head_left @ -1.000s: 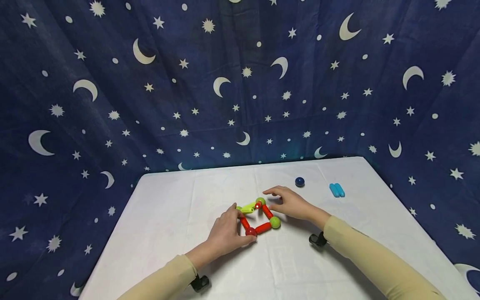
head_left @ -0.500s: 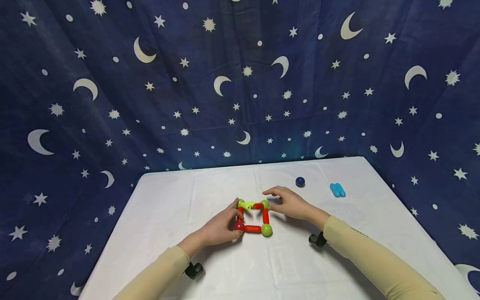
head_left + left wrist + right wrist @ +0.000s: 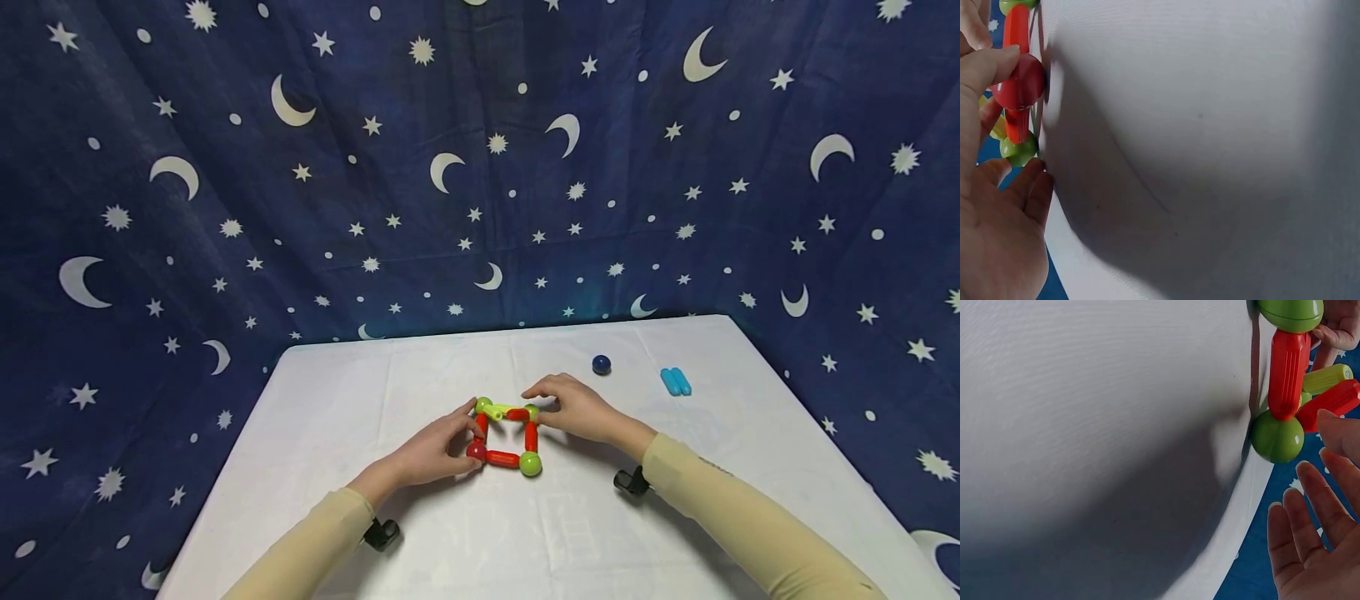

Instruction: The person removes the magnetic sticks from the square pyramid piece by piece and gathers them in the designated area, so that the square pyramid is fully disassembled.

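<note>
A square of magnetic building sticks and balls lies on the white table. Its near left corner is a red ball (image 3: 476, 451); the near right ball (image 3: 530, 464) and both far ones are green. Red sticks form its left, front (image 3: 502, 458) and right sides. Along the back, a yellow-green stick (image 3: 492, 412) and a red stick (image 3: 1330, 406) slant toward each other. My left hand (image 3: 431, 450) grips the square's left side, thumb on the red ball, fingers reaching toward the far left green ball (image 3: 1018, 150). My right hand (image 3: 581, 408) has its fingers spread beside the far right green ball (image 3: 1277, 437), thumb tip at the back red stick.
A dark blue ball (image 3: 602, 364) lies behind the right hand. Two light blue sticks (image 3: 676, 382) rest side by side farther right. A dark blue cloth (image 3: 480, 167) with moons and stars hangs behind the table (image 3: 337, 392).
The left hand has moved left with the red ball, turning the square so its front side lies nearly level in the head view. The right hand has barely moved.
</note>
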{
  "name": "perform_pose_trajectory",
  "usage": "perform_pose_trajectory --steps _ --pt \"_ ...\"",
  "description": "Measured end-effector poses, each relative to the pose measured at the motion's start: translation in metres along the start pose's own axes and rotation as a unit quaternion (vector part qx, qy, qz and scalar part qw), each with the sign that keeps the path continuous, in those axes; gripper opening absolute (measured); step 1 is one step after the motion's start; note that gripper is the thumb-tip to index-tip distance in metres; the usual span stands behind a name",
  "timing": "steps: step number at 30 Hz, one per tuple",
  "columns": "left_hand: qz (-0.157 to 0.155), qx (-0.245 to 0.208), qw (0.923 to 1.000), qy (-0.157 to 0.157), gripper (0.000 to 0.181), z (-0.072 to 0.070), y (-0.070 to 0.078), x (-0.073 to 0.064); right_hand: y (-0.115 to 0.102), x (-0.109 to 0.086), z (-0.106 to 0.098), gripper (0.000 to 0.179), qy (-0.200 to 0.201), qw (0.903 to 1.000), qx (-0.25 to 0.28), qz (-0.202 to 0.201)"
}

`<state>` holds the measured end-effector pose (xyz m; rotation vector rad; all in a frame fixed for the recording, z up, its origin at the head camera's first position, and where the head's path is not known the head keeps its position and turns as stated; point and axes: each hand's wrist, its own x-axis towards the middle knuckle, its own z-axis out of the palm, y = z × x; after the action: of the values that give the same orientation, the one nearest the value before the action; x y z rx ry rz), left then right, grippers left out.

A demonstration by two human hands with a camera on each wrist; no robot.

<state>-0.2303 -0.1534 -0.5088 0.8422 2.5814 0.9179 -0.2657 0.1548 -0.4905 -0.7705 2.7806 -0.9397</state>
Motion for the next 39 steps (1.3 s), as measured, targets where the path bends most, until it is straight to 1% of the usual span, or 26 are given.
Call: perform_pose_trajectory --steps 5,9,13,20,28,32,39 --pt "0.022 -0.001 0.9997 0.007 0.029 -0.001 0.0 0.0 -0.005 0.003 0.003 0.035 0.004 0.9998 -0.02 -0.009" --pt "0.025 0.004 0.9996 0.011 0.028 0.001 0.0 0.0 -0.008 0.004 0.005 0.033 0.007 0.9997 -0.024 -0.005" --pt "0.025 0.007 0.9996 0.015 0.027 0.001 0.0 0.0 -0.009 0.005 0.007 0.03 0.01 0.9996 -0.025 -0.003" --pt "0.025 0.008 0.9995 0.018 0.027 0.001 0.001 0.0 -0.011 0.007 0.01 0.028 0.015 0.9994 -0.029 -0.011" --pt "0.024 0.011 0.9995 0.018 0.027 0.0 0.002 -0.001 -0.01 0.007 0.011 0.02 0.023 0.9991 -0.031 -0.018" --pt "0.024 0.009 0.9995 0.017 0.028 0.0 0.002 0.0 -0.01 0.007 0.012 0.02 0.022 0.9991 -0.032 -0.016" --pt "0.018 0.009 0.9997 0.016 0.028 0.0 0.002 0.0 -0.009 0.008 0.012 0.025 0.019 0.9989 -0.033 -0.027"
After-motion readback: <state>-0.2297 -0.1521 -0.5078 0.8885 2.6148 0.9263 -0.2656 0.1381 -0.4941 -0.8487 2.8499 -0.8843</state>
